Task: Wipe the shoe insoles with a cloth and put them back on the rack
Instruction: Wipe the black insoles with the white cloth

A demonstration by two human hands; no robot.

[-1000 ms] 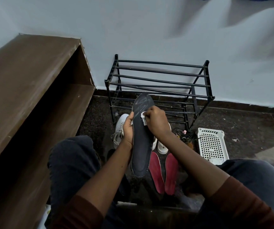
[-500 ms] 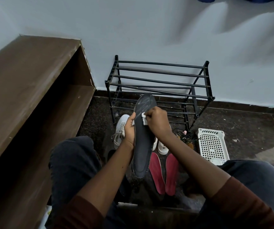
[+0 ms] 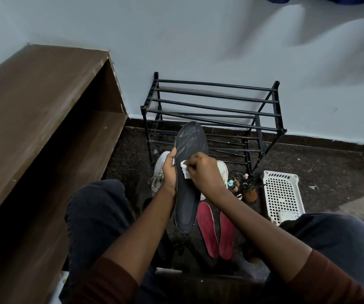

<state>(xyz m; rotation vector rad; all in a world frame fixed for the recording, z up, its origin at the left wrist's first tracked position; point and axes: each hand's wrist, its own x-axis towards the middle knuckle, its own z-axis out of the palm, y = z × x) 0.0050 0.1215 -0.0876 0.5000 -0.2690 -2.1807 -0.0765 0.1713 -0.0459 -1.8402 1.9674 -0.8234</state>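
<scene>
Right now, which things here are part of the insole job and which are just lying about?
In the job: dark insole, in the left hand; white cloth, pinched by the right hand; two red insoles on the floor; black rack.
Lying about: white sneakers; white basket; small trinkets; wooden shelf.

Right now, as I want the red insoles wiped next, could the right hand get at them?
Probably yes: the red insoles lie uncovered on the floor near the right hand, though it is pinching the cloth against the dark insole.
</scene>
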